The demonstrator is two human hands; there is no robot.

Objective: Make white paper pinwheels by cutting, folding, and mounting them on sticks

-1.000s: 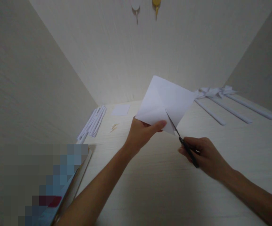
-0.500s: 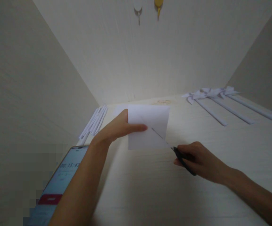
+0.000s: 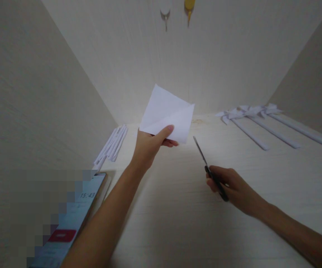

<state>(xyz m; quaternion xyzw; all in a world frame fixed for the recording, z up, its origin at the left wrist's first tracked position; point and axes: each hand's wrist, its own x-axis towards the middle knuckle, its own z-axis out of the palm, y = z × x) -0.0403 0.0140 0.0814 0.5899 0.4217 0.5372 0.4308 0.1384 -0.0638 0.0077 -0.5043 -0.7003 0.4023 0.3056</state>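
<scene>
My left hand (image 3: 149, 145) pinches a white square of paper (image 3: 168, 109) near its lower edge, thumb on top and fingers underneath. The paper is held up and tilted, with a faint crease running across it. To the right, my right hand (image 3: 230, 188) grips black-handled scissors (image 3: 215, 182) by the handles. Their blades look closed and point up and left, just below the paper's right corner without touching it.
Several rolled white paper sticks (image 3: 113, 143) lie at the left wall. On the right rest three paper sticks (image 3: 251, 136) with folded paper pinwheel shapes (image 3: 247, 111) at their ends. A phone showing a timer (image 3: 68, 216) leans at the lower left. Hooks (image 3: 189, 5) hang on the back wall.
My left hand has raised and turned the paper, drawing it away from the scissors. The blades, which were at the paper's edge, are now apart from it. My right hand has barely moved.
</scene>
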